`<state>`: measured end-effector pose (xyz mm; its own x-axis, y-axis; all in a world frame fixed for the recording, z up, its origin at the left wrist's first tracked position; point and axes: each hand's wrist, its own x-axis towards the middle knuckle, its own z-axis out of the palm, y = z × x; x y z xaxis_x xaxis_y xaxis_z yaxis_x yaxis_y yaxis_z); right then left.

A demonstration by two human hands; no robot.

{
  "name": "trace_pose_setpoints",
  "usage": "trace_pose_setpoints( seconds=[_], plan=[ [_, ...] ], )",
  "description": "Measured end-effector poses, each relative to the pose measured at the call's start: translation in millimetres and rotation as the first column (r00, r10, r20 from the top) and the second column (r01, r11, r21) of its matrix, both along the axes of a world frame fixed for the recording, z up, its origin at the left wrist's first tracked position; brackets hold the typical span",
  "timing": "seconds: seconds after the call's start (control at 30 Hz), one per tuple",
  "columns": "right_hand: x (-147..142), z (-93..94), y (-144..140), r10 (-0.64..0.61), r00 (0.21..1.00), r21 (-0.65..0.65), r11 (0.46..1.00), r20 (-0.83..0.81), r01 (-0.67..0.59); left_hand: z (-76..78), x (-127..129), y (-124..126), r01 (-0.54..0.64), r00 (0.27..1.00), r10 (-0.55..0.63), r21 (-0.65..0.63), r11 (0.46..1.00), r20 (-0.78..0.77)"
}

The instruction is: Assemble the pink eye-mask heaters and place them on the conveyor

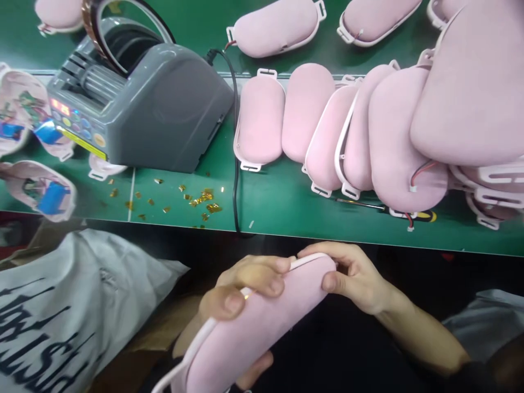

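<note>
Both hands clamped on one pink pad (249, 333), held off the bench.
Left hand (241, 292) pinches its white rim, right hand (354, 275) steadies the far end; more pads (327, 125) queue beyond.

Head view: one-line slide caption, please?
Both hands, left hand and right hand, grip a pink padded oval shell below the green workbench.
</note>
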<state>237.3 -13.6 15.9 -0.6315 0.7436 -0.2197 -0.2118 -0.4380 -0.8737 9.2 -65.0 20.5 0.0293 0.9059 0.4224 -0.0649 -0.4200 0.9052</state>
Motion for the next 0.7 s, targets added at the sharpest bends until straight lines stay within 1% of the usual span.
trace_pose_setpoints(
  seconds=[0.03,0.07,0.1,0.13,0.17,0.2,0.23,0.27,0.3,0.33,0.4,0.47,0.53,0.63,0.7],
  plan=[
    [1,1.0,1,-0.037,0.999,0.083,0.996,0.002,0.037,4.4,-8,3,0.076,0.997,-0.075,0.017,0.997,-0.033],
    [3,1.8,3,-0.077,0.997,0.188,0.979,0.015,0.073,9.5,-17,6,0.134,0.99,-0.133,0.019,0.991,-0.043],
    [5,2.1,5,-0.124,0.991,0.305,0.946,0.042,0.106,15.1,-27,11,0.165,0.985,-0.165,0.011,0.986,-0.05],
    [8,2.0,7,-0.185,0.98,0.421,0.897,0.076,0.137,20.5,-36,15,0.188,0.977,-0.19,-0.028,0.982,-0.101],
    [10,1.2,9,-0.253,0.961,0.527,0.835,0.107,0.161,25.2,-44,20,0.178,0.966,-0.186,-0.06,0.982,-0.18],
    [12,-0.2,10,-0.318,0.939,0.615,0.768,0.127,0.177,28.8,-49,26,0.142,0.944,-0.161,-0.087,0.986,-0.289],
    [13,-2.3,12,-0.374,0.917,0.682,0.707,0.138,0.186,30.8,-51,32,0.096,0.902,-0.125,-0.091,0.991,-0.414],
    [13,-5.0,12,-0.414,0.9,0.731,0.656,0.14,0.188,31.3,-50,37,0.059,0.846,-0.087,-0.071,0.996,-0.527],
    [13,-8.2,13,-0.442,0.887,0.768,0.613,0.137,0.187,30.1,-47,42,0.036,0.795,-0.051,-0.036,0.999,-0.605],
    [12,-11.6,13,-0.465,0.875,0.797,0.575,0.133,0.184,27.5,-42,46,0.009,0.777,0.003,0.015,1.0,-0.63],
    [10,-18.7,13,-0.505,0.854,0.835,0.518,0.125,0.185,19.3,-29,53,-0.034,0.807,0.1,0.124,0.992,-0.582],
    [8,-25.0,14,-0.529,0.842,0.846,0.494,0.109,0.2,9.1,-18,55,-0.082,0.836,0.171,0.19,0.978,-0.522],
    [7,-29.2,15,-0.537,0.837,0.842,0.495,0.103,0.214,-1.3,-13,57,-0.131,0.838,0.226,0.22,0.967,-0.496],
    [8,-30.2,20,-0.509,0.853,0.838,0.51,0.111,0.195,-14.4,-17,59,-0.124,0.847,0.233,0.25,0.96,-0.477],
    [11,-28.5,24,-0.451,0.881,0.829,0.541,0.144,0.141,-18.0,-25,61,-0.099,0.863,0.213,0.259,0.961,-0.459]
  ],
)
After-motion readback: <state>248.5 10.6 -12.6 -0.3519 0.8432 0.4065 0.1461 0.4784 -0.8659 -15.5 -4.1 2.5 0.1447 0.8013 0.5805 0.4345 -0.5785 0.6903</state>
